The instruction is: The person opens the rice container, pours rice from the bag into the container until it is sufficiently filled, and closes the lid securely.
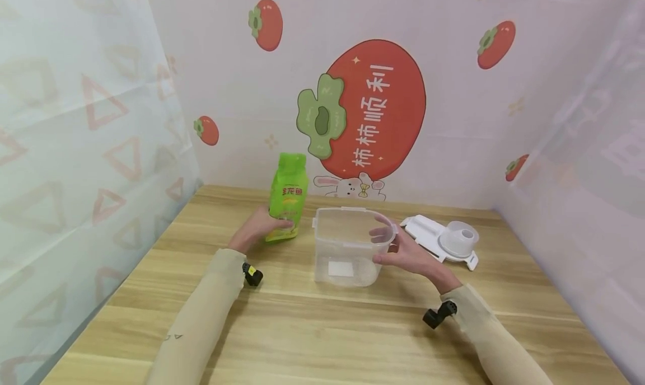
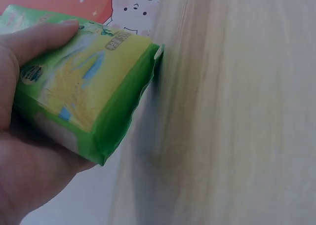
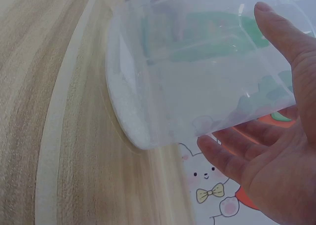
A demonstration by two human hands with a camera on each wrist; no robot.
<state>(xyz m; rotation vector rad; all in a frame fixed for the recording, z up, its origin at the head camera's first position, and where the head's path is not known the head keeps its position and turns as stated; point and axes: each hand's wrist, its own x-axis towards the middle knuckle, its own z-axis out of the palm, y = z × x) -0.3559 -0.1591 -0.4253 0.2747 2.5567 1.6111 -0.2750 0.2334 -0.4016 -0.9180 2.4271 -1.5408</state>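
So, left grip [image 1: 264,225] is wrapped round a green bag [image 1: 289,196], right grip [image 1: 406,254] loosely curled round a clear plastic tub [image 1: 332,253], white lid [image 1: 424,233] just beyond that grip.

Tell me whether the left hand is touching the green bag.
Touching: the left wrist view shows the left hand gripping the green bag, its thumb lying across the printed side.
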